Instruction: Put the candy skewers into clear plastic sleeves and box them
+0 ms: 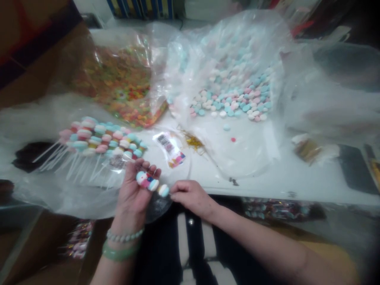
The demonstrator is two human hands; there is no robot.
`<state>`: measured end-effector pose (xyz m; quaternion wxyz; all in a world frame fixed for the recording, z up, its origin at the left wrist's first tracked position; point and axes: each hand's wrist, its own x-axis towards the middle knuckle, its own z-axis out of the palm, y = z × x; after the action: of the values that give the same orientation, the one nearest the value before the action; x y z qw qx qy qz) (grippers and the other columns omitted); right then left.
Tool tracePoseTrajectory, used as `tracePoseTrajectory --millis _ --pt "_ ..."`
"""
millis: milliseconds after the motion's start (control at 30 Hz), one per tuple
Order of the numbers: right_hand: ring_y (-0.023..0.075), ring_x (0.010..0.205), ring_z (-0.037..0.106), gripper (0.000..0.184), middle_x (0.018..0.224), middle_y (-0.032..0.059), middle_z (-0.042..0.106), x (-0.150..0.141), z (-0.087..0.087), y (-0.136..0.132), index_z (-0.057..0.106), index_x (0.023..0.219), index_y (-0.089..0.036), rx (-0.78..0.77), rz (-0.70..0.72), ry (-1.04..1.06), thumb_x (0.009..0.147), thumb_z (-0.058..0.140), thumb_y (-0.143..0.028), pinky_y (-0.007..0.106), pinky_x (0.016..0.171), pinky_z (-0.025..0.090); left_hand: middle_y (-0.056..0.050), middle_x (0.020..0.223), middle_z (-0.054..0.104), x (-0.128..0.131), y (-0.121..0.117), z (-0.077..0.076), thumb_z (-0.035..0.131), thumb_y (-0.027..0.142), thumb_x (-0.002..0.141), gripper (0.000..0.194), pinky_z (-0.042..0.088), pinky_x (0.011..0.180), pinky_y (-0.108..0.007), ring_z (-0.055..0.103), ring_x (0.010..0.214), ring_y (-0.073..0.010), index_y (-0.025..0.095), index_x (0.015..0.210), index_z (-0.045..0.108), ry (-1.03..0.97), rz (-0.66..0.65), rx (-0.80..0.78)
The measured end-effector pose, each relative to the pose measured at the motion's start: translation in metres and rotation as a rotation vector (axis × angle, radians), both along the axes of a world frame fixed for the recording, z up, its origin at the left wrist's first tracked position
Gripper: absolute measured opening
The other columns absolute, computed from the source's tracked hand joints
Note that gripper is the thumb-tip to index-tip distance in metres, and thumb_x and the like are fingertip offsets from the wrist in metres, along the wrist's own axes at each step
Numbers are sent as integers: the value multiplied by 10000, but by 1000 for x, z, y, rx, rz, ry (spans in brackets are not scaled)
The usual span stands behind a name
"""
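Near the table's front edge, my left hand (135, 194) is turned palm up with its fingers curled around a marshmallow skewer (152, 183) of blue, white and pink pieces. My right hand (191, 198) pinches at the skewer's right end, beside a blue and white marshmallow; what exactly sits between thumb and finger is hidden. Just beyond my left hand lies a pile of finished-looking marshmallow sticks (102, 136), their white stems pointing toward me. A printed label card (170, 148) and a small heap of gold twist ties (194, 141) lie beyond my hands.
A clear bag of orange and green gummies (118, 83) stands at the back left. Right of it, a large clear bag (237, 91) spills blue, pink and white marshmallows. A dark flat object (358, 168) lies at right. Boxes with wrapped sweets (78, 239) sit below the table.
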<state>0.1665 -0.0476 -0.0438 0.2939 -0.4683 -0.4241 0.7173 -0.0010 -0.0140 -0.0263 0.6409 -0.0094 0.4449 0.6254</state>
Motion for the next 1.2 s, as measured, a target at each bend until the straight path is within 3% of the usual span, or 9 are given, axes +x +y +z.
tracePoseTrajectory --millis 133,300,433,500,733,867,967,1100,1200 --pt "114 641 490 83 616 -53 542 -1 -3 -1 616 618 -187 95 19 -74 695 617 -154 234 651 391 11 665 605 7 -1 -5 665 382 907 292 597 696 -318 621 629 -140 179 701 625 28 18 44" --pt "135 723 569 129 707 -29 616 2 -6 -5 630 669 -196 308 2 -199 772 593 -127 249 725 424 -15 686 605 12 -2 -7 497 472 979 427 598 687 -345 634 659 -169 172 691 593 16 4 23" --pt "139 737 590 151 770 -1 650 7 -11 -8 640 731 -200 515 -14 -356 834 567 -117 253 729 429 -26 707 611 12 -5 -7 518 437 975 345 598 696 -356 639 690 -184 159 826 657 41 -91 -11" --pt "142 740 600 163 784 15 658 9 -12 -10 645 756 -196 613 8 -441 859 548 -114 253 718 429 -34 709 611 13 -6 -8 552 424 960 331 596 699 -344 631 684 -177 151 801 652 58 -125 -32" --pt "157 767 609 193 815 45 655 8 -6 -19 671 890 -186 837 111 -589 910 490 -122 246 692 437 -22 670 592 23 -3 -4 493 383 989 384 596 767 -341 618 661 -155 160 694 598 94 36 -38" --pt "152 786 610 200 824 37 663 7 -6 -21 676 932 -198 825 104 -565 916 496 -112 235 720 449 -29 677 609 26 -2 -4 516 420 976 413 598 766 -357 643 690 -171 154 672 601 104 47 -11" --pt "154 779 611 177 830 37 670 7 -11 -17 676 872 -196 762 75 -521 905 516 -128 250 731 449 -22 655 606 26 -5 -5 595 486 923 408 597 764 -351 647 683 -174 156 684 618 111 -43 21" --pt "149 753 591 140 776 4 647 12 -16 -5 652 753 -194 492 -23 -394 839 561 -132 261 736 431 -35 667 629 20 -9 -8 713 565 808 436 598 727 -355 678 713 -218 148 703 640 137 -246 7" --pt "142 722 558 113 712 -24 608 16 -17 3 636 712 -192 267 -71 -267 785 566 -141 254 714 415 -64 725 680 15 -11 -12 748 541 788 420 597 752 -375 704 751 -244 134 725 666 234 -282 2"
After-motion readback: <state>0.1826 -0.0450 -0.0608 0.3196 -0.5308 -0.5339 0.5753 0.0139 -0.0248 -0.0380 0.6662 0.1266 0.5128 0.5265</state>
